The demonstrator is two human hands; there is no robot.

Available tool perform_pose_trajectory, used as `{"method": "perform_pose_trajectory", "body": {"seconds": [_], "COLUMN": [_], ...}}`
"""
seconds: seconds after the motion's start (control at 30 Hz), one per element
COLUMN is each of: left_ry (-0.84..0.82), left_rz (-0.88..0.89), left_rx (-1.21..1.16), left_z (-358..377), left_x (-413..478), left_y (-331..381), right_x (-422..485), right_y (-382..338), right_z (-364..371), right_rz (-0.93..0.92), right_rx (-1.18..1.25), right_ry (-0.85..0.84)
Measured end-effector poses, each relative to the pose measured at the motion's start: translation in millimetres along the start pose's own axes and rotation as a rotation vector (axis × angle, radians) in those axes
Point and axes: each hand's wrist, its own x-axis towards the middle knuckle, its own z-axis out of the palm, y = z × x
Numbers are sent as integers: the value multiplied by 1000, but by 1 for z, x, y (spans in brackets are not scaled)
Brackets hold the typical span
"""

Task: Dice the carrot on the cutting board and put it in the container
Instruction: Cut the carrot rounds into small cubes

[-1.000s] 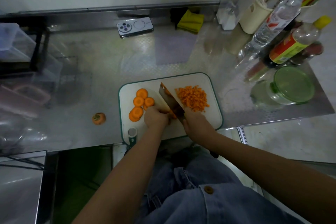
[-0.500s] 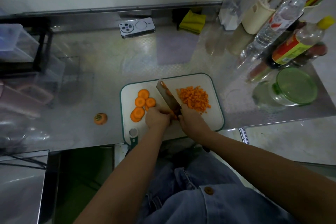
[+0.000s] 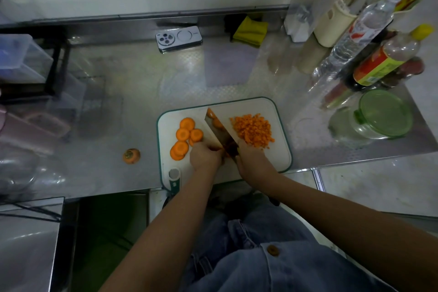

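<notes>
A white cutting board (image 3: 265,106) with a green rim lies on the steel counter. Several round carrot slices (image 3: 186,136) lie on its left half and a heap of diced carrot (image 3: 252,130) on its right half. My right hand (image 3: 251,159) grips the handle of a broad cleaver (image 3: 219,129), whose blade stands between the slices and the dice. Close against the blade, my left hand (image 3: 205,156) pinches a carrot piece that is mostly hidden under the fingers. A glass container with a green lid (image 3: 381,114) stands to the right of the board.
A carrot end (image 3: 131,156) lies on the counter left of the board. A phone (image 3: 179,38) and a yellow cloth (image 3: 250,32) sit at the back. Bottles (image 3: 360,35) and jars crowd the back right. Clear plastic boxes (image 3: 21,59) stand at the left.
My right hand and the cleaver have shifted slightly left, toward my left hand. The slices and the diced heap lie as before.
</notes>
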Motion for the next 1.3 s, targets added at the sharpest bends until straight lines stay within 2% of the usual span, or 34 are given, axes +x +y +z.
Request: {"method": "perform_pose_trajectory", "body": {"seconds": [0.53,1.3], "left_ry": [11,-25], "left_rz": [18,-69], "left_rx": [9,31], "left_z": [1,0], "left_x": [4,8], "left_y": [-2,3], "right_x": [9,13], "right_y": [-6,-11], "right_z": [7,10], "right_rz": [7,-19], "right_rx": [-14,-25], "right_ry": [-15,-20]}}
